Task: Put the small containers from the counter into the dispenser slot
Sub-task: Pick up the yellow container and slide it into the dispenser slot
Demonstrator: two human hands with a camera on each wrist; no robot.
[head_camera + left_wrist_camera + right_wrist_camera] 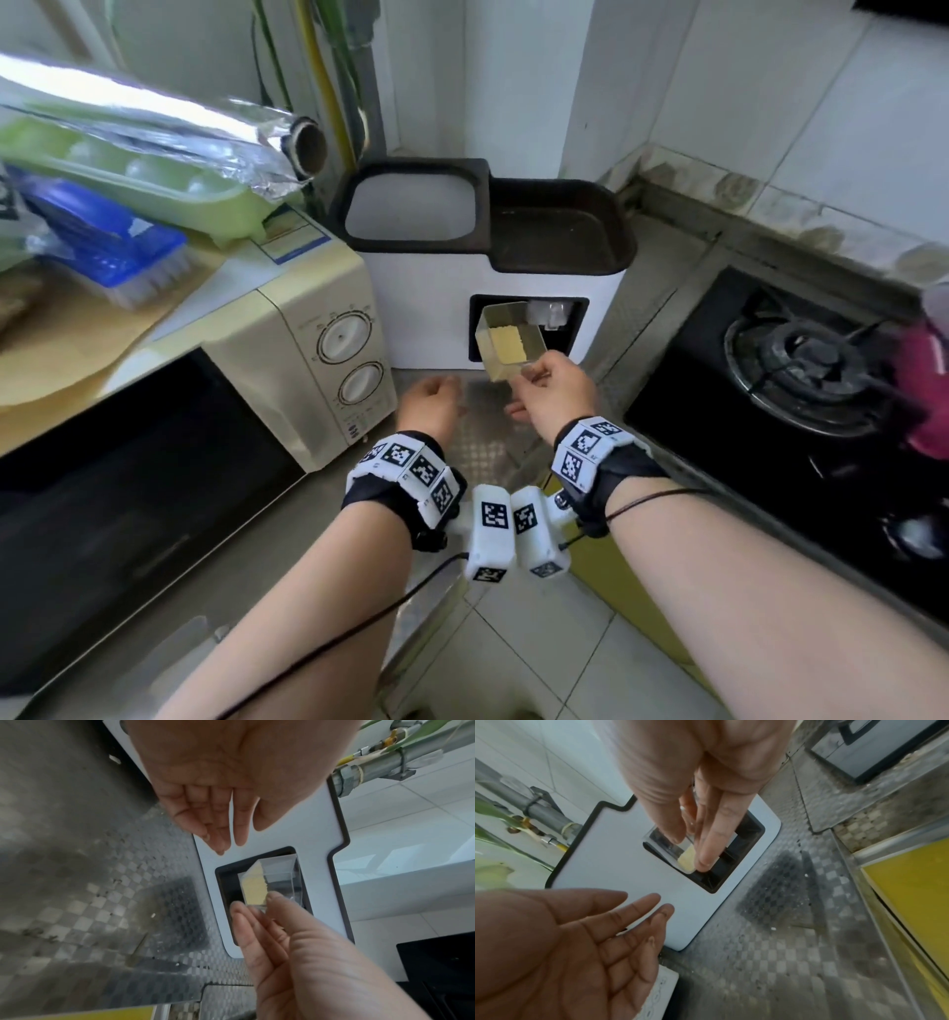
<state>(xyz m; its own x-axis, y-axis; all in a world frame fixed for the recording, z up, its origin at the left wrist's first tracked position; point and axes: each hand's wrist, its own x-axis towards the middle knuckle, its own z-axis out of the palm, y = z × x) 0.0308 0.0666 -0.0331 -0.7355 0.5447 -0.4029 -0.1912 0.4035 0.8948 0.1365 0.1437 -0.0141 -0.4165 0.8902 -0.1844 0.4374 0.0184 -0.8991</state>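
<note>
step: inserting | my right hand (552, 386) pinches clear container (503, 339) at dispenser slot (529, 329) mouth, tilted, half in | my left hand (431, 406) relaxed, empty | next: level it, push inward

Right hand (693, 780) pinched clear container (680, 850) — yellow stuff inside — at the dispenser's (618, 866) dark slot (734, 866). Left hand (559, 949) spread flat, just beside the dispenser front.
</note>
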